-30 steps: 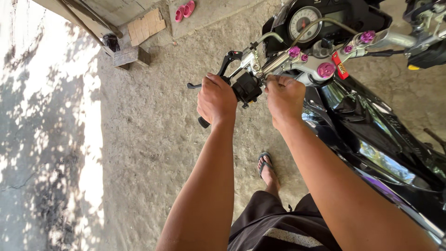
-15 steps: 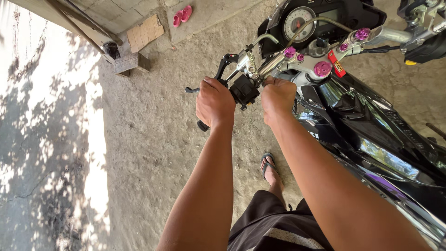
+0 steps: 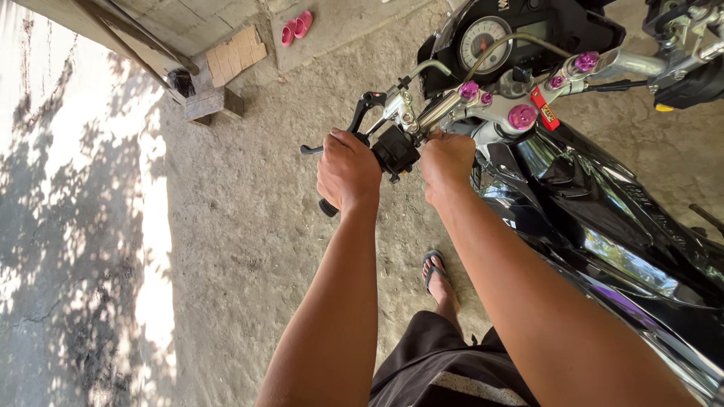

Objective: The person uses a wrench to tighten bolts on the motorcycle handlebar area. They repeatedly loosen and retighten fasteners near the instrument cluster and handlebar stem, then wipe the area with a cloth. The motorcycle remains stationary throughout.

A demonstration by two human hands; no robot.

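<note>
Two bare hands are seen at the black rubber handlebar grip (image 3: 329,206) of a glossy black motorcycle (image 3: 603,218). The left hand (image 3: 348,170) is closed around the grip, beside the black switch housing (image 3: 394,151). The right hand (image 3: 446,164) is curled shut just beside that housing; what it holds cannot be told

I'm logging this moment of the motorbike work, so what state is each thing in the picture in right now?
left hand: closed around the handlebar grip.
right hand: pressed against the bar beside the black switch housing; what its fingers hold is hidden.
clutch lever: sticking out, not squeezed.
motorcycle: upright or leaning cannot be told, tank glossy.
round gauge: reading too small to tell.
pink sandals: lying together on the concrete.
</note>
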